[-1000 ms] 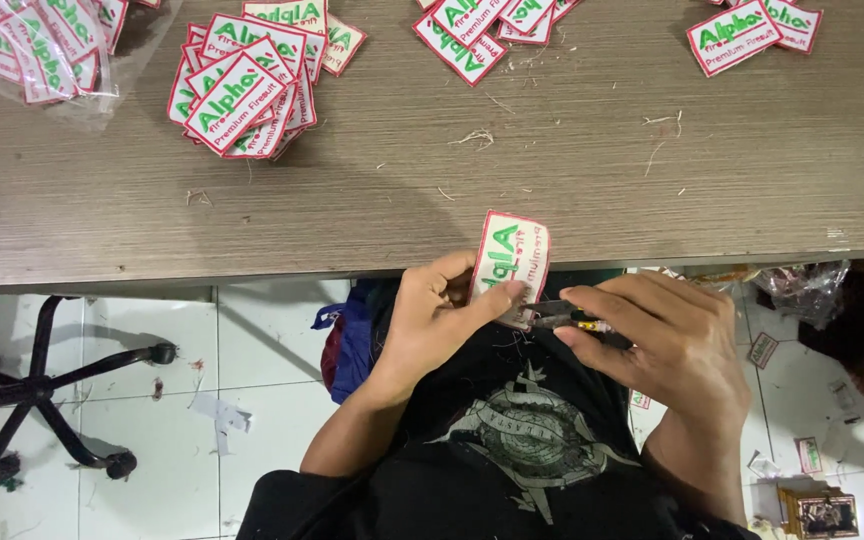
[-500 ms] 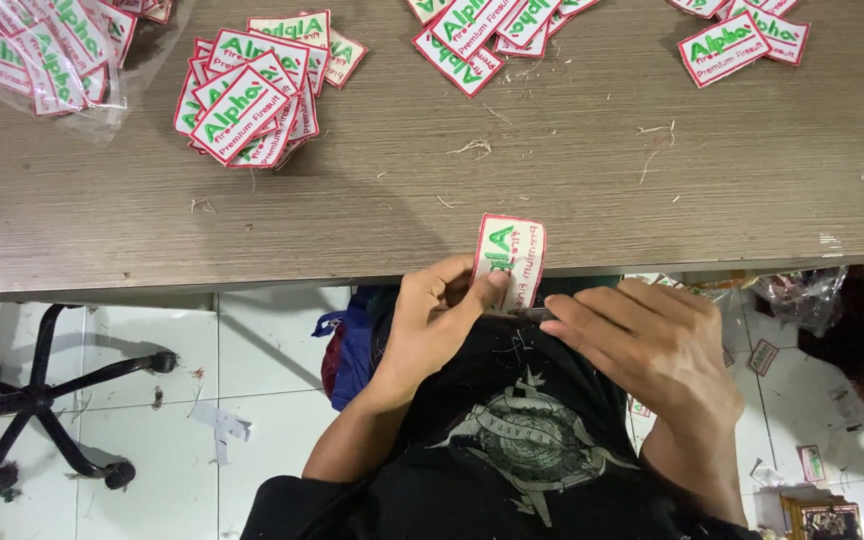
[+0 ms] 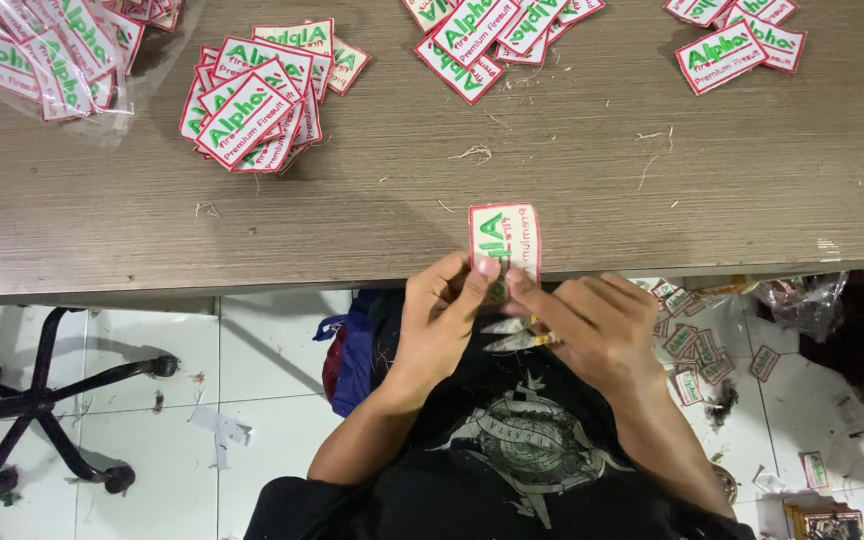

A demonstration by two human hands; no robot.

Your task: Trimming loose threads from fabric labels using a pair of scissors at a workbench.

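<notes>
Now: left hand [image 3: 442, 325] grip pinches stitched rectangular patch [image 3: 504, 240] | right hand [image 3: 592, 330] grip grasps small scissors [image 3: 514, 340]

One patch [image 3: 505, 240] in hand. Four heaps of patches [image 3: 252, 95] on the bench [image 3: 602, 170]. One chair base [image 3: 42, 400] on floor.

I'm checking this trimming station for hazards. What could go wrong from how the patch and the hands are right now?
1. The left hand and right hand pinch the patch together, with small scissors under the right hand; the blades sit close to fingertips and might nick one.
2. The patch is held at the table edge, above the floor; a slipped grip would likely drop it among the scraps on the floor.
</notes>
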